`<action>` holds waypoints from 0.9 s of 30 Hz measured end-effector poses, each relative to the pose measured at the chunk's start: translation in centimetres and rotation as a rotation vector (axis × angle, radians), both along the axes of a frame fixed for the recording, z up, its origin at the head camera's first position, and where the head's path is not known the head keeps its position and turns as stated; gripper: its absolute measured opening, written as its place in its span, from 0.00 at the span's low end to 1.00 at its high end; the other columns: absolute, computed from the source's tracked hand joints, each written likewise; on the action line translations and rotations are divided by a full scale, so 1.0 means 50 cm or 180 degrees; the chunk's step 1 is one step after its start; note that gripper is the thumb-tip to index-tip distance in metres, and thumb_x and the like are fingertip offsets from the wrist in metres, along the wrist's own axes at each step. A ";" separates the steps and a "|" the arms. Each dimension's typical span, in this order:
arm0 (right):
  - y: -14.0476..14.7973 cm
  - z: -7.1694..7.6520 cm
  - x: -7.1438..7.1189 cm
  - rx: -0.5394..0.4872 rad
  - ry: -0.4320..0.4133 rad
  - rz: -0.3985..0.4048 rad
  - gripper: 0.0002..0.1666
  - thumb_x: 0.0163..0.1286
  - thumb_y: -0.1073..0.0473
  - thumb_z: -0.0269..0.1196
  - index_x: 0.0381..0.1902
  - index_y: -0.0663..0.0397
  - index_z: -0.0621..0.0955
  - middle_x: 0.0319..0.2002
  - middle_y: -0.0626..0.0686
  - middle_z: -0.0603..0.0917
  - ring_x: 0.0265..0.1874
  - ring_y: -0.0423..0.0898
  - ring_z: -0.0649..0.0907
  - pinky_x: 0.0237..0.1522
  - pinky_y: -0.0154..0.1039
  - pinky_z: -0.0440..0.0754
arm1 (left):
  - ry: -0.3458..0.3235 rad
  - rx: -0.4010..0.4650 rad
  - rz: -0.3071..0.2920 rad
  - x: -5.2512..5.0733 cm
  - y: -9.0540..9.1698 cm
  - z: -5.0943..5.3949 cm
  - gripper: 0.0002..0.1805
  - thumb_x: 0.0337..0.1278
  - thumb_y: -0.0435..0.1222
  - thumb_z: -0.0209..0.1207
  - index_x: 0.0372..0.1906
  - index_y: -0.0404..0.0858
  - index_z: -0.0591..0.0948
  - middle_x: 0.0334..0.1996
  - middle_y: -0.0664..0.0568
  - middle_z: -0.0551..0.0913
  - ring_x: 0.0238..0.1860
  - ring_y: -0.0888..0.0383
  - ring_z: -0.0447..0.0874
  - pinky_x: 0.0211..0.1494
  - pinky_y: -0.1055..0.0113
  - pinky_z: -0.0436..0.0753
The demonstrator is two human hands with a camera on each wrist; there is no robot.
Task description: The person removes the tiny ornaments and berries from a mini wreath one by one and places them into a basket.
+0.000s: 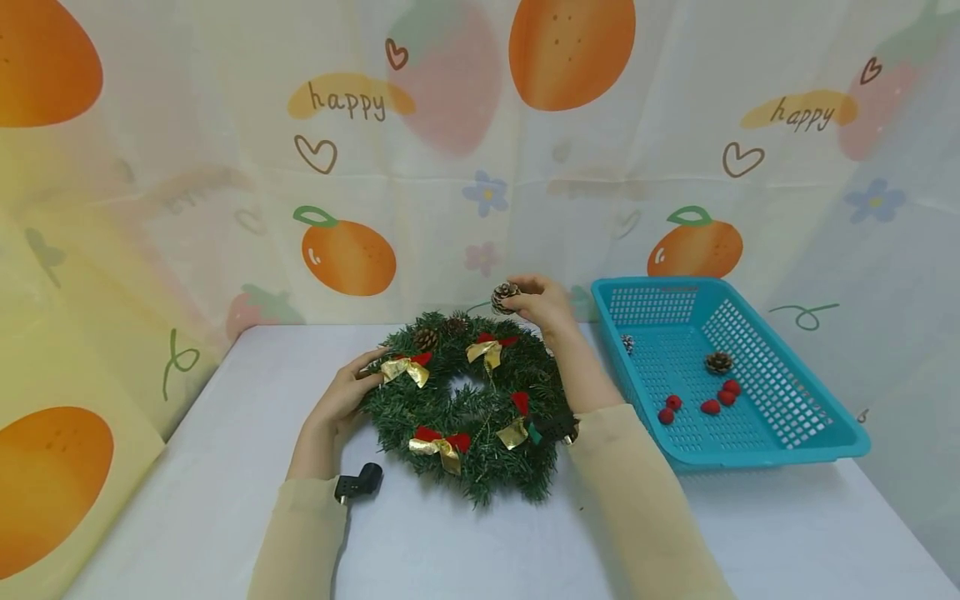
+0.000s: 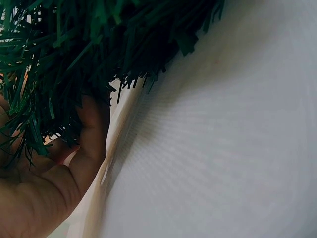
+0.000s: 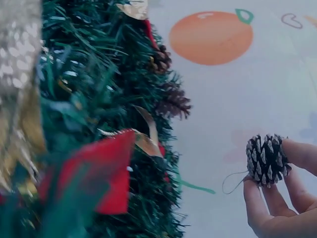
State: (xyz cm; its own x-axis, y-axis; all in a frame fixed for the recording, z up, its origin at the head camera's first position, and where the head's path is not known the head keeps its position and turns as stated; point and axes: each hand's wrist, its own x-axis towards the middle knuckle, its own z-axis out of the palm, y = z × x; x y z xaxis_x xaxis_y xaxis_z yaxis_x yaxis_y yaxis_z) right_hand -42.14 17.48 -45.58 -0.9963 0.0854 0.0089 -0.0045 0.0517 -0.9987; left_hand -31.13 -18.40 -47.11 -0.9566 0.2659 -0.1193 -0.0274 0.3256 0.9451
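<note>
A green wreath [image 1: 386, 417] with red and gold bows [image 1: 437, 446] lies on the white table. My left hand [image 1: 348, 392] grips its left edge; in the left wrist view the fingers [image 2: 91, 134] curl into the dark green needles and their tips are hidden. Behind the wreath's back right edge, my right hand [image 1: 543, 304] holds up a white-tipped pine cone [image 3: 267, 159] between thumb and fingers. A thin wire or string loop [image 3: 233, 182] hangs from that cone. Two brown pine cones [image 1: 426, 338] sit on the wreath's back left part.
To the right stands a blue plastic basket [image 1: 757, 457]. Inside it are a pine cone [image 1: 718, 362], a small white-tipped cone [image 1: 627, 342] at the left wall and several red berries [image 1: 710, 407]. A printed curtain [image 1: 480, 208] hangs behind the table [image 1: 465, 550].
</note>
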 end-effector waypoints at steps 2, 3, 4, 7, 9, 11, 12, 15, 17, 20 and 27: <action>0.010 0.016 0.009 -0.0012 0.0009 0.0030 0.28 0.60 0.58 0.71 0.58 0.36 0.79 0.67 0.48 0.71 0.64 0.51 0.74 0.65 0.50 0.75 | -0.0001 0.0012 -0.0006 0.000 0.000 0.000 0.32 0.70 0.34 0.49 0.77 0.43 0.59 0.80 0.38 0.47 0.74 0.33 0.59 0.70 0.46 0.69; 0.008 0.049 0.038 -0.0009 -0.0025 0.0054 0.29 0.61 0.59 0.71 0.60 0.39 0.78 0.68 0.49 0.70 0.65 0.52 0.74 0.66 0.49 0.75 | 0.0001 0.0008 -0.0008 0.001 0.000 0.001 0.32 0.71 0.34 0.49 0.77 0.43 0.59 0.80 0.38 0.47 0.74 0.33 0.59 0.71 0.45 0.69; 0.006 0.084 0.069 -0.0017 -0.0055 0.0088 0.30 0.63 0.60 0.70 0.62 0.42 0.77 0.69 0.51 0.69 0.66 0.53 0.74 0.66 0.48 0.75 | -0.0001 -0.0001 -0.0006 0.001 0.000 0.001 0.32 0.71 0.34 0.49 0.77 0.43 0.59 0.80 0.38 0.47 0.75 0.33 0.58 0.71 0.45 0.68; -0.012 0.213 0.188 0.0017 -0.0215 0.0118 0.31 0.66 0.66 0.65 0.67 0.53 0.73 0.72 0.57 0.66 0.69 0.56 0.72 0.67 0.45 0.75 | -0.0017 -0.0003 0.0004 0.001 0.000 0.002 0.32 0.71 0.34 0.49 0.77 0.43 0.59 0.80 0.38 0.47 0.75 0.32 0.56 0.73 0.42 0.67; -0.016 0.269 0.237 0.0030 -0.0253 0.0107 0.30 0.67 0.68 0.62 0.68 0.57 0.72 0.73 0.58 0.65 0.70 0.56 0.72 0.68 0.43 0.75 | -0.0005 -0.0025 0.0004 0.002 -0.001 0.002 0.32 0.71 0.35 0.49 0.77 0.44 0.59 0.80 0.39 0.47 0.76 0.32 0.55 0.74 0.40 0.65; -0.003 0.273 0.237 -0.0002 -0.0228 0.0086 0.31 0.67 0.68 0.62 0.68 0.57 0.72 0.73 0.58 0.65 0.69 0.55 0.72 0.68 0.43 0.75 | 0.0005 -0.0034 0.0005 0.002 -0.001 0.002 0.32 0.70 0.35 0.50 0.77 0.44 0.59 0.80 0.39 0.47 0.77 0.31 0.52 0.74 0.38 0.63; 0.004 0.276 0.237 -0.0034 -0.0221 0.0081 0.31 0.67 0.69 0.62 0.68 0.57 0.72 0.73 0.57 0.64 0.69 0.55 0.72 0.69 0.43 0.75 | 0.0005 -0.0034 0.0007 0.002 -0.001 0.002 0.32 0.70 0.35 0.50 0.77 0.44 0.60 0.80 0.39 0.47 0.77 0.31 0.52 0.74 0.38 0.63; 0.025 0.287 0.238 -0.0152 -0.0224 0.0016 0.32 0.67 0.70 0.62 0.69 0.58 0.71 0.74 0.57 0.63 0.69 0.54 0.72 0.70 0.43 0.74 | 0.0005 -0.0043 0.0006 0.001 0.001 0.004 0.33 0.70 0.35 0.50 0.77 0.44 0.59 0.80 0.39 0.48 0.77 0.31 0.51 0.74 0.37 0.62; 0.037 0.294 0.239 -0.0228 -0.0249 -0.0048 0.32 0.67 0.70 0.62 0.69 0.57 0.71 0.75 0.56 0.62 0.69 0.53 0.71 0.70 0.42 0.74 | -0.0003 -0.0038 0.0012 0.002 0.000 0.004 0.32 0.70 0.35 0.50 0.77 0.44 0.59 0.80 0.39 0.47 0.77 0.31 0.50 0.75 0.37 0.61; 0.057 0.303 0.240 -0.0304 -0.0257 -0.0121 0.33 0.67 0.70 0.62 0.70 0.56 0.70 0.75 0.55 0.62 0.70 0.53 0.71 0.69 0.40 0.74 | 0.0009 -0.0044 0.0006 0.003 -0.001 0.004 0.32 0.71 0.35 0.49 0.77 0.44 0.59 0.80 0.39 0.47 0.77 0.31 0.50 0.74 0.37 0.62; 0.114 0.307 0.251 -0.0423 -0.0176 -0.0221 0.32 0.67 0.70 0.61 0.69 0.57 0.71 0.55 0.43 0.70 0.70 0.52 0.69 0.71 0.39 0.72 | 0.0002 -0.0038 0.0006 0.001 0.000 0.000 0.32 0.70 0.35 0.49 0.77 0.45 0.60 0.79 0.39 0.50 0.73 0.33 0.60 0.68 0.47 0.71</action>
State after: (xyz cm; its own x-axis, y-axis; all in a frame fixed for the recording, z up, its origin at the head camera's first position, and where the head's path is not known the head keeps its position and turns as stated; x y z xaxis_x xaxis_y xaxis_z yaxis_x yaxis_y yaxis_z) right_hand -29.60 23.19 -30.21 -0.9866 0.1509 -0.0617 0.0496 -0.0825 -0.9954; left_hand -31.09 -18.40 -47.09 -0.9572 0.2626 -0.1219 -0.0275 0.3367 0.9412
